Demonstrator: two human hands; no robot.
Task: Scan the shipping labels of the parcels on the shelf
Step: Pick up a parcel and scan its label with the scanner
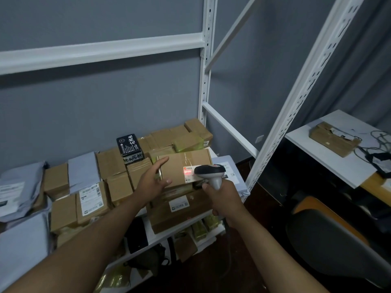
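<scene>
left hand [153,180] open, fingers straight, steadying cardboard parcel [182,169] atop the stack on white shelf [160,237]; right hand [222,194] gripping barcode scanner [209,173], red beam on shipping label [189,174]. mid-scan; next, probably another labelled parcel.

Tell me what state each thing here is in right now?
Scanner: gripped, red beam on.
Label: lit red.
Top box: taped shut, steadied on the pile.
Left hand: fingers straight against the top box.
Right hand: curled round the scanner.
Black box: closed, upright.
</scene>
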